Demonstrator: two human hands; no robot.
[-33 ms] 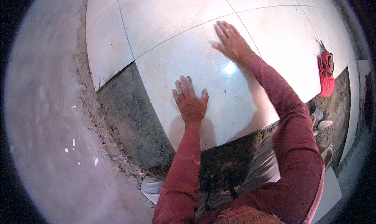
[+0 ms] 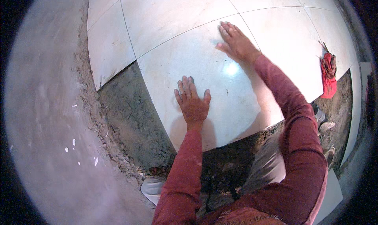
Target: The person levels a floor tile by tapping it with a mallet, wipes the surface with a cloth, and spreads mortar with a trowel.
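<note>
My left hand (image 2: 191, 101) lies open on a large white floor tile (image 2: 218, 120), fingers spread and pointing away from me. Farther forward, my right hand (image 2: 238, 42) rests open on the same tile near its far seam, fingers extended and thumb out to the side. Neither hand holds anything. The tile sits among other white tiles (image 2: 165, 10), divided by thin dark seams, and its near edge borders dark, rough mortar bed (image 2: 220, 166).
A bare grey wedge of mortar (image 2: 126, 107) lies left of the tile, beside a smooth grey concrete surface (image 2: 47, 118) with a crumbly edge. At right are a red cloth bundle (image 2: 328, 77) with thin sticks, a grey object (image 2: 319, 114) and a pale lump (image 2: 327, 126).
</note>
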